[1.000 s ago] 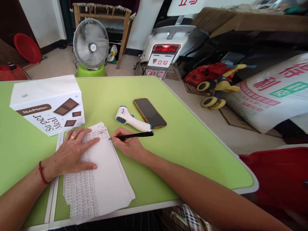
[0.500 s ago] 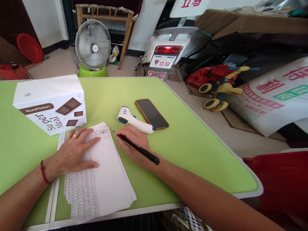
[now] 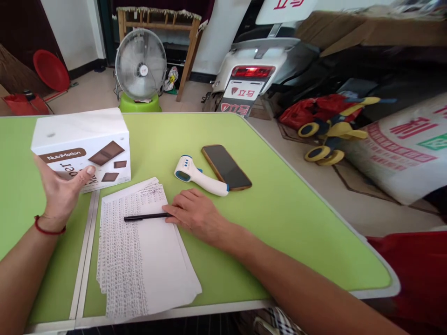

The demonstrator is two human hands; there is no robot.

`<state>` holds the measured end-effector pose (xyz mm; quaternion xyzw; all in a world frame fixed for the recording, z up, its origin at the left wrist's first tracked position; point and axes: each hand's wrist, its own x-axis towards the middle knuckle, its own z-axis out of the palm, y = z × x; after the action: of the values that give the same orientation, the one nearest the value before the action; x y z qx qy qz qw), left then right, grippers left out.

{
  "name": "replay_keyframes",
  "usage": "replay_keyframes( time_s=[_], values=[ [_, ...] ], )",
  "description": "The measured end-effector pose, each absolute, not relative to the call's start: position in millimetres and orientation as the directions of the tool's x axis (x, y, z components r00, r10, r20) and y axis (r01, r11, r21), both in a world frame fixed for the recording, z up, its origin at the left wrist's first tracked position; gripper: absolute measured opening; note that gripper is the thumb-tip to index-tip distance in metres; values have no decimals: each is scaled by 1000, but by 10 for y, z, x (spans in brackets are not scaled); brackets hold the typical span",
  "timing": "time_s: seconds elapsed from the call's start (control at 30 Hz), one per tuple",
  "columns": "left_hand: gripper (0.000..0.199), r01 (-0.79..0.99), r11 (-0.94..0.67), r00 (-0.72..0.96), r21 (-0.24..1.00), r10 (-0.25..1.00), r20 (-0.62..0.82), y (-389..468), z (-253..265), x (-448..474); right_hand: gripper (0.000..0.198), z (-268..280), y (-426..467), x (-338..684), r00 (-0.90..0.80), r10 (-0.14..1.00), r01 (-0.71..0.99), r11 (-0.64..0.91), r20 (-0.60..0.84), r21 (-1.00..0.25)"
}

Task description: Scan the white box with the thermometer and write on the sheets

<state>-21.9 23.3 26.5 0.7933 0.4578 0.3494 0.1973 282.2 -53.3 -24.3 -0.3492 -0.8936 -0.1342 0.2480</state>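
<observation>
My left hand (image 3: 60, 193) is at the white NutriMotion box (image 3: 82, 122). Its thumb lies over the printed front, while the other fingers reach round the box's left side and are partly hidden. Across the handwritten sheets (image 3: 164, 274) lies a black pen (image 3: 146, 217), level, one end pinched by my right hand (image 3: 192, 211). That hand rests by the right edge of the paper stack, fingers curled. Just beyond it are a white and blue infrared thermometer (image 3: 206, 181) and a dark phone (image 3: 226, 165) in a brown case, close together.
The green table (image 3: 293, 232) has a pale rim and a metal seam. Behind it stand a fan (image 3: 141, 70) on a green stool, a white scooter (image 3: 251, 70) and a yellow-blue toy trike (image 3: 335, 130). A red chair (image 3: 415, 274) is at right.
My left hand has left the paper, moving left and up onto the box. My right hand has turned the pen from a writing angle to lying sideways over the sheets. The view has shifted slightly.
</observation>
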Motion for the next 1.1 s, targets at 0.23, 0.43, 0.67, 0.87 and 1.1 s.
replay_keyframes(
  time_s=[0.23, 0.43, 0.67, 0.87, 1.1],
  values=[
    [50, 391, -168, 199, 905, 975, 95, 448, 251, -371, 50, -214, -396, 3105, -78, 908, 996, 59, 413, 60],
    [59, 423, -234, 176, 875, 969, 174, 348, 279, -258, 39, -233, -291, 3188, 68, 985, 960, -20, 161, -279],
    [66, 399, -215, 130, 891, 976, 176, 161, 352, -86, 42, 53, -613, 2811, 128, 950, 170, 263, 286, -950],
    [72, 440, -183, 234, 879, 968, 84, 50, 281, 25, 40, 96, -820, 2485, -318, 948, -106, -13, 21, -994],
    [69, 452, -212, 317, 866, 946, 66, 62, 238, 24, 23, 75, -783, 2415, -257, 965, -34, -63, -52, -997]
  ],
)
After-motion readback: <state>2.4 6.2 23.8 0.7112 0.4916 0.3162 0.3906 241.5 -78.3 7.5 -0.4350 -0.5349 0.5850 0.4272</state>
